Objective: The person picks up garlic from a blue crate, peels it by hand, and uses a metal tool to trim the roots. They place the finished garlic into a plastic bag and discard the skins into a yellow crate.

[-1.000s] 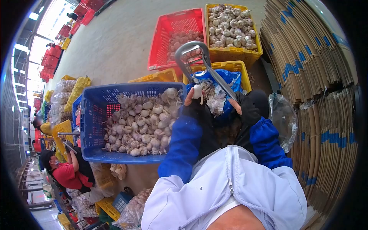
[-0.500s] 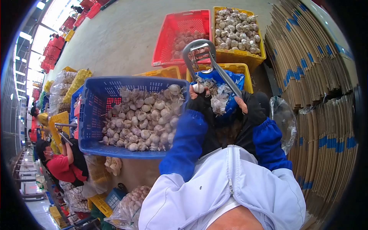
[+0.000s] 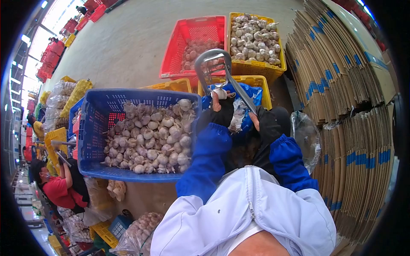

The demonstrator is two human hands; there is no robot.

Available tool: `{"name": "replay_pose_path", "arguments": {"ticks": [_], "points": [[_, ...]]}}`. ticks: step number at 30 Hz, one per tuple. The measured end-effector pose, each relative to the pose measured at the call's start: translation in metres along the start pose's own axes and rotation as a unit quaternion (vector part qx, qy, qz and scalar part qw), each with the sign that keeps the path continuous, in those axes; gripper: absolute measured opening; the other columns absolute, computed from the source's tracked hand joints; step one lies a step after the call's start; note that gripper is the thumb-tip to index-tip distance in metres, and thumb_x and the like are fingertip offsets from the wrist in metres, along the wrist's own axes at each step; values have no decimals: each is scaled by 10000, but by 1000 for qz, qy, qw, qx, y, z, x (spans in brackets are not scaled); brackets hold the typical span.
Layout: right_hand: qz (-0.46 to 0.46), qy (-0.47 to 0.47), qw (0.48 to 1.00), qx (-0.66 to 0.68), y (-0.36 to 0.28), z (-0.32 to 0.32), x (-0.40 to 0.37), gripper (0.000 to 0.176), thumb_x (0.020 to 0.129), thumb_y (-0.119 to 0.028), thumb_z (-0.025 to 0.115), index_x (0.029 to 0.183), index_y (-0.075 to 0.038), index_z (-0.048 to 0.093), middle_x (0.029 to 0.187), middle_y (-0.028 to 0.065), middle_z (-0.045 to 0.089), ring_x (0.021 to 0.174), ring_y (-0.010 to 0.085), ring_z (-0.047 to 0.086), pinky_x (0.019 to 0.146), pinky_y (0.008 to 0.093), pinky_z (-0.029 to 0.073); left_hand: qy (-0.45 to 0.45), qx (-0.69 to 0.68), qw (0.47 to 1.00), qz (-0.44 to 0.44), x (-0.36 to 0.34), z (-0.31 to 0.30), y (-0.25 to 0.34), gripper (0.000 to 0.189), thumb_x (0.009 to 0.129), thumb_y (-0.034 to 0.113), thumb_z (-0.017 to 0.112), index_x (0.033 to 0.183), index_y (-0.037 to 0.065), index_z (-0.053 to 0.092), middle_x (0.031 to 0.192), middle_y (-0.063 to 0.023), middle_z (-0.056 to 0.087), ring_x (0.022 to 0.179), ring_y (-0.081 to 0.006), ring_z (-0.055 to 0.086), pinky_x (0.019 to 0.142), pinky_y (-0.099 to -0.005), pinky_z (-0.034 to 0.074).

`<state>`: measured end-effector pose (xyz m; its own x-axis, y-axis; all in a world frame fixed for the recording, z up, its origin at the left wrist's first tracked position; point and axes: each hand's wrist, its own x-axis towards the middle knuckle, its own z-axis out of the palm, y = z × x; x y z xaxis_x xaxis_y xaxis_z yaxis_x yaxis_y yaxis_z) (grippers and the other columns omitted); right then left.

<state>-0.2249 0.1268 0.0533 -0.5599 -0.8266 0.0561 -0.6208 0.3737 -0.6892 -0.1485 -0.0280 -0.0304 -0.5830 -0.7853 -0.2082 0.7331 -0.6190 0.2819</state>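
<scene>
Both arms reach forward from the body. The left hand grips with its thumb pointing forward; the right hand, slightly nearer the body, is closed too.

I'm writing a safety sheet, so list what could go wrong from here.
The left hand holds a garlic bulb close to the metal tool; it might get pinched if the right hand moves the handle. The bulb could also slip onto the blue plastic beneath the tool.
</scene>
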Motion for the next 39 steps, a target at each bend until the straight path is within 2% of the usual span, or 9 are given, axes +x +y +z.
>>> {"name": "replay_pose_path", "arguments": {"ticks": [11,15,20,26,27,28,30,34,39], "points": [[-109,153,982,-38,82,106,59,196,788,-231,558,843,-53,497,678,177,538,626,381,537,504,433,414,-123,-72,982,-127,0,-22,31,391,817,348,333,958,37,524,716,-132,538,528,-238,487,464,-338,419],[-196,300,932,-55,37,78,35,341,773,-239,581,1016,-23,479,931,165,536,846,332,529,734,370,431,-96,-17,983,-154,-13,-41,40,441,824,374,309,1040,41,500,655,-106,501,446,-216,445,382,-296,377],[-58,15,902,429,-16,84,-5,415,735,-73,622,1106,-46,438,984,84,513,878,151,509,752,265,415,-37,300,952,-43,-50,-55,2,349,832,307,416,990,17,528,797,-112,565,599,-180,510,420,-262,411],[60,58,919,385,42,45,-16,443,668,-20,662,1068,-88,482,872,46,549,731,124,542,617,252,454,46,645,756,102,-70,-13,71,169,787,139,545,887,9,585,775,-95,592,711,-204,566,658,-335,448],[-62,103,978,172,41,3,-20,430,674,10,647,1062,-93,489,854,39,544,675,120,537,569,233,451,93,643,756,78,-38,-48,87,164,780,132,542,881,13,593,787,-99,600,733,-227,573,683,-354,450],[-4,133,952,275,54,-14,-29,397,687,39,623,1044,-90,506,824,29,542,667,114,532,558,212,441,49,692,618,371,-9,-76,98,194,744,156,571,892,33,595,783,-101,608,720,-252,584,668,-342,455],[142,144,932,300,90,-56,-51,328,704,27,618,1007,-70,533,817,31,552,682,112,536,570,214,442,132,837,304,435,21,-111,131,344,683,279,611,932,41,592,897,-164,587,871,-295,556,794,-362,415],[149,117,967,-168,160,-96,-103,351,699,-163,642,1006,-33,531,935,183,575,846,308,571,728,364,441,187,934,304,27,78,-135,156,298,664,251,597,932,122,597,933,-151,573,874,-302,543,781,-399,418],[121,179,948,-232,137,-89,-103,326,732,-134,619,1029,-43,518,904,157,578,821,281,567,706,348,442,88,924,276,249,34,-110,152,305,653,263,627,922,124,591,944,-134,575,792,-308,555,691,-407,429]]}}
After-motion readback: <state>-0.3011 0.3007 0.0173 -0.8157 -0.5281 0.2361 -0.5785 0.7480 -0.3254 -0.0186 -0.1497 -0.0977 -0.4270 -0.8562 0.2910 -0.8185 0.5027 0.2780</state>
